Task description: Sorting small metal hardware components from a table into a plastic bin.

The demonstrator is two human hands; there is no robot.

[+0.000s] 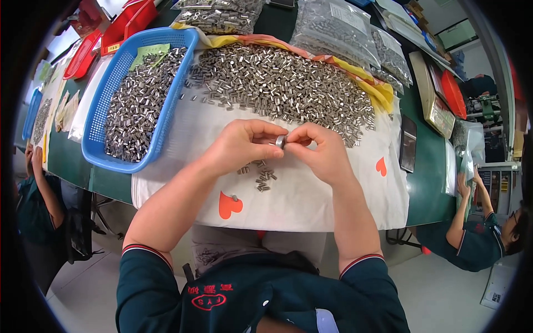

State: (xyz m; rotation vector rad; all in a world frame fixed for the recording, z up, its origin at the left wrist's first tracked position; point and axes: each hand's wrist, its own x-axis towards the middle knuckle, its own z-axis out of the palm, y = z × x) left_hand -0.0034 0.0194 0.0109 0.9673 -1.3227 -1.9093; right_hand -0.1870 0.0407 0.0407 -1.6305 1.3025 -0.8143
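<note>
Between the fingertips of both hands, over the white cloth (300, 205), is a small shiny metal ring (280, 141). My left hand (244, 143) pinches it from the left with thumb and index finger. From the right, my right hand (319, 149) is closed in a pinch at the ring; whether its fingertips hold a further small part is hidden. Just below the hands lies a small group of metal cylinders (265, 178). Beyond them spreads a large pile of the same short metal cylinders (277, 77).
A blue perforated basket (158, 152) full of metal cylinders stands at left. Yellow and orange fabric (383, 91) borders the pile. Clear bags of metal parts (333, 28) lie behind. A dark phone (408, 143) rests at right. Co-workers sit at both sides.
</note>
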